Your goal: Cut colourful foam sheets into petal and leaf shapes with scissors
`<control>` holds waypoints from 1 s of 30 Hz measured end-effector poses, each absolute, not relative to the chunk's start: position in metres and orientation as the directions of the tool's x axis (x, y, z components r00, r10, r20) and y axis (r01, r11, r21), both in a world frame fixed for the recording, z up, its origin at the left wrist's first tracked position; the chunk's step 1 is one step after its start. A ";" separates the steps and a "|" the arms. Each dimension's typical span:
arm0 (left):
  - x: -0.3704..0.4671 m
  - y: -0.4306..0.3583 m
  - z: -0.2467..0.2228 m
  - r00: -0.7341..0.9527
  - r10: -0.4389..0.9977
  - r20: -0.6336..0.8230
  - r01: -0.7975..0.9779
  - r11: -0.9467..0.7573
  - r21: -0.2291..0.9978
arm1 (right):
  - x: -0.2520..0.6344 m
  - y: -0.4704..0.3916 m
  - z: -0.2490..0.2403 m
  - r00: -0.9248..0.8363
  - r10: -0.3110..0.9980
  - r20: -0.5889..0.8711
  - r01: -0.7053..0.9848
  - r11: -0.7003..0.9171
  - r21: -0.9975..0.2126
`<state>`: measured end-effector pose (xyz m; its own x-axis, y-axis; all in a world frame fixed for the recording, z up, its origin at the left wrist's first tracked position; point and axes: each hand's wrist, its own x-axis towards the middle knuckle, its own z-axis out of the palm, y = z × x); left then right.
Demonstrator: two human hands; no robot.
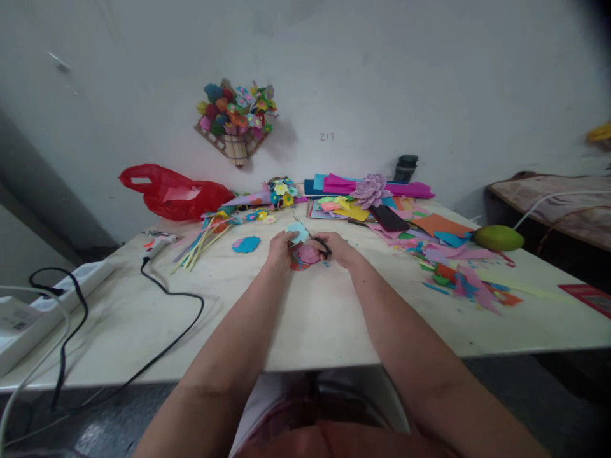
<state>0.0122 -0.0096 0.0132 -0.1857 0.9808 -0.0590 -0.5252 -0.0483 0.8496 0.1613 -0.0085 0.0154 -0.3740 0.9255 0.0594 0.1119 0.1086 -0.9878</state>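
Between thumb and fingers, my left hand (281, 247) pinches a light blue piece of craft paper (298, 233) above the middle of the table. My right hand (335, 248) is closed around the black handles of a pair of scissors (326, 245). The blades point up and to the left, at the right edge of the blue piece. Under my hands lie a pink round cutout (308, 255) and an orange one (300, 264), partly covered by my fingers. A darker blue scalloped cutout (246, 244) rests on the table left of my left hand.
A glue gun (160, 242) with a black cord lies left, near a white power strip (81, 283). Thin strips (203, 245) and a red plastic bag (176, 194) are behind it. On the right are paper scraps (470, 283), a black phone (389, 218) and a green fruit (499, 238).
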 end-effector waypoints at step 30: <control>0.029 -0.006 0.003 -0.295 0.955 -0.036 -0.559 -0.142 0.817 | 0.134 -0.026 0.024 -0.191 0.981 0.022 0.041 0.030 -0.999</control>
